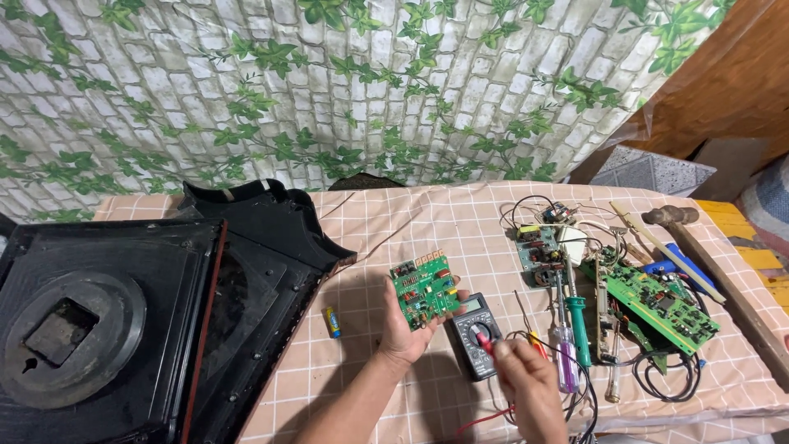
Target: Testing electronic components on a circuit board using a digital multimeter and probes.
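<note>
Pinched in my right hand (526, 374) is a red probe (485, 343), its tip over the dial of the black multimeter (474, 333) lying on the checked tablecloth (386, 222). Just left of the meter, my left hand (403, 325) grips a small green circuit board (425, 289) by its lower edge, tilted up. Farther right lie a green-handled soldering iron (575, 316) and a long green board (653, 296); a black plastic housing (123, 312) fills the left.

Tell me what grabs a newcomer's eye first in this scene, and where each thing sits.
First, at centre, the left hand holds up a small green circuit board while the right hand presses a red probe by a dark handheld multimeter on the checked tablecloth. A big black plastic appliance housing fills the left. A long green circuit board lies among wires and screwdrivers on the right.
</note>
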